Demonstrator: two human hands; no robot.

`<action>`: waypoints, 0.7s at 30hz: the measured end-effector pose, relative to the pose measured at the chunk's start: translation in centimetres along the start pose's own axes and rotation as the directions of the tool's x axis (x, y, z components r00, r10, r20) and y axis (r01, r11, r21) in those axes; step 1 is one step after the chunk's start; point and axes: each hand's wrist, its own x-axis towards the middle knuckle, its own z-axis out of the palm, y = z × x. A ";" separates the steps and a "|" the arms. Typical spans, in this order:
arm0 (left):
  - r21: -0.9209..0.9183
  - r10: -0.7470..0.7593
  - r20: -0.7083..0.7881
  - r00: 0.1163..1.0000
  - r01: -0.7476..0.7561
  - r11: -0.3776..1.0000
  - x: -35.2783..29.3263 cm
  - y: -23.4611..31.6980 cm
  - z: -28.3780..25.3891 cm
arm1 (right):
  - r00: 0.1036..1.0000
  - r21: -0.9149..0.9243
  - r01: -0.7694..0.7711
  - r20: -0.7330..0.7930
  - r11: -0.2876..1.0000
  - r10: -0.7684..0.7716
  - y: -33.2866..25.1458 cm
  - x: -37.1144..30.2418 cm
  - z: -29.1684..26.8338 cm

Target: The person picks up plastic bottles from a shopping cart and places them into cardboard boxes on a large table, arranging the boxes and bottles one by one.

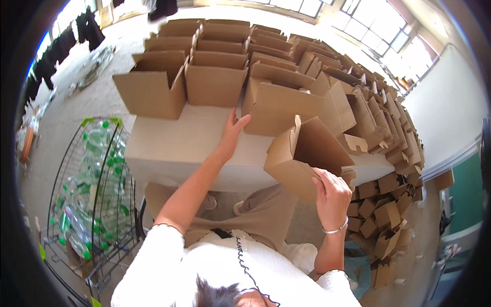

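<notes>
An open-topped brown cardboard box point(289, 163) hangs tilted over the near edge of the white-covered table point(174, 138). My right hand point(332, 197), with a bracelet at its wrist, pinches the upper edge of that box. Fingers apart, my left hand point(233, 134) reaches over the table and holds nothing. It is close to the front of a row of open boxes, between a box point(215, 84) and a wider box point(281, 105). At the row's left end stands another box point(146, 92) with its flaps up.
More open boxes point(225, 31) stand in rows behind. To the right, many cartons point(378, 120) are packed closely. A pile of small boxes point(383, 215) lies on the floor at right. A wire cart point(97, 204) of green-capped plastic bottles stands at left. Dark garments point(89, 30) hang far left.
</notes>
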 end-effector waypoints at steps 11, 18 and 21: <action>-0.075 0.080 -0.522 0.849 -0.139 0.987 -20.2 4.8 -16.4 | 0.853 0.290 0.520 -0.133 0.804 -0.504 -11.0 6.7 6.5; 0.210 0.344 -0.609 0.715 -0.274 0.939 -22.9 11.2 -18.5 | 0.819 0.161 0.537 0.135 0.828 -0.558 -16.4 11.0 17.2; 0.451 0.528 -0.578 0.622 -0.296 0.842 -25.9 15.1 -20.3 | 0.831 0.210 0.503 0.146 0.838 -0.536 -17.3 10.2 17.0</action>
